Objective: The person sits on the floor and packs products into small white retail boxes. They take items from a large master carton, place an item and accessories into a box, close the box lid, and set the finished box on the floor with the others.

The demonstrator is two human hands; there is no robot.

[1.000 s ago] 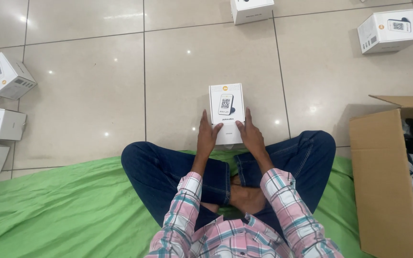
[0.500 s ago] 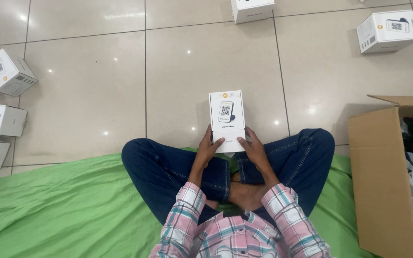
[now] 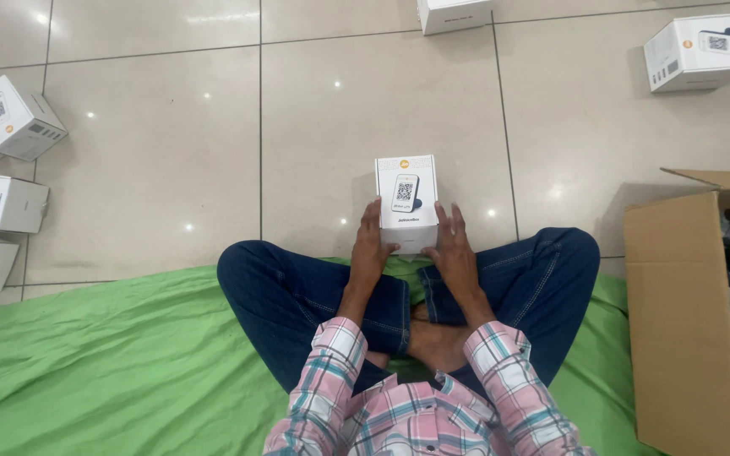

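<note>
A small white box (image 3: 405, 197) with a picture of a dark device on its top face stands on the tiled floor just in front of my crossed legs. My left hand (image 3: 373, 243) grips its left side with the fingers spread. On the box's right side rests my right hand (image 3: 452, 247), fingers pointing forward. Both hands hold the box between them. My forearms in a pink plaid shirt reach out over my blue jeans.
Several similar white boxes (image 3: 2, 203) lie at the left edge, with one at the top (image 3: 454, 13) and one at the upper right (image 3: 700, 51). An open cardboard carton (image 3: 678, 312) holding dark items stands at the right. I sit on a green cloth (image 3: 103, 363).
The box has come slightly nearer to my legs and my hands have slid back along its sides. The view has shifted a little.
</note>
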